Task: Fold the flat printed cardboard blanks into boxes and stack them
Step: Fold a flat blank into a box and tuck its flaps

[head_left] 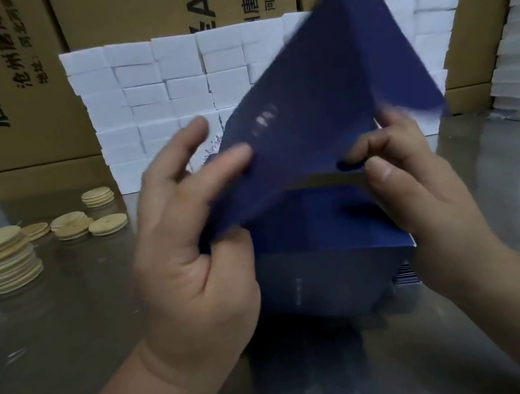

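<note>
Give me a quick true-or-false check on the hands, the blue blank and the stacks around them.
1. The left hand and the right hand both hold the blue blank. True.
2. The tan discs sit to the person's right. False: they are stacked on the left of the table.
3. Stacked white boxes stand behind the blank. True.
4. The blue blank lies flat on the table. False: it is lifted and bent, above a pile of blue blanks.
</note>
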Motion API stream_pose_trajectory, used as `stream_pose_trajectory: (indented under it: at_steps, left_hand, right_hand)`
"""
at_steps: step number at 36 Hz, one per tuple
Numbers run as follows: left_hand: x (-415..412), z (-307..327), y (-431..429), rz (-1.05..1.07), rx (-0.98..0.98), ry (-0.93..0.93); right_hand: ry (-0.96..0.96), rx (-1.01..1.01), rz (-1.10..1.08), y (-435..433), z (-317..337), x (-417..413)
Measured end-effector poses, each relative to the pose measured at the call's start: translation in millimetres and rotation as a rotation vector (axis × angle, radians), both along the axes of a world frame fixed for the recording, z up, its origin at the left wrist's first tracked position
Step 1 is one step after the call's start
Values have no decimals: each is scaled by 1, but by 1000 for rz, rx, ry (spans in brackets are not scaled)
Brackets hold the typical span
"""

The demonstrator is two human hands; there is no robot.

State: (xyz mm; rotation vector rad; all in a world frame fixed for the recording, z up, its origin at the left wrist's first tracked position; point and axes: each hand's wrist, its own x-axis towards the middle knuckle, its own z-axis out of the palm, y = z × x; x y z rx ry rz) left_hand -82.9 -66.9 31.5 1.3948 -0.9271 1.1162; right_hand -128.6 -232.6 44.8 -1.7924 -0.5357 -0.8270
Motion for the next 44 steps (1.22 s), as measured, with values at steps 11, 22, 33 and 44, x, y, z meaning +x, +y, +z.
stream_pose_trajectory:
  at_steps: [11,22,33,44]
  left_hand:
    - [-1,-4,3,7,113,58]
    - [-2,-2,3,24,86,100]
    - [-2,-3,2,122,43,92]
    - [-7,-3,-5,-47,-1,77]
  right_hand:
    - [-229,-353,-287,0,-4,0]
    - [92,372,333,-5,-4,6]
    - [112,373,168,-7,-7,7]
    - [34,237,60,-5,-11,4]
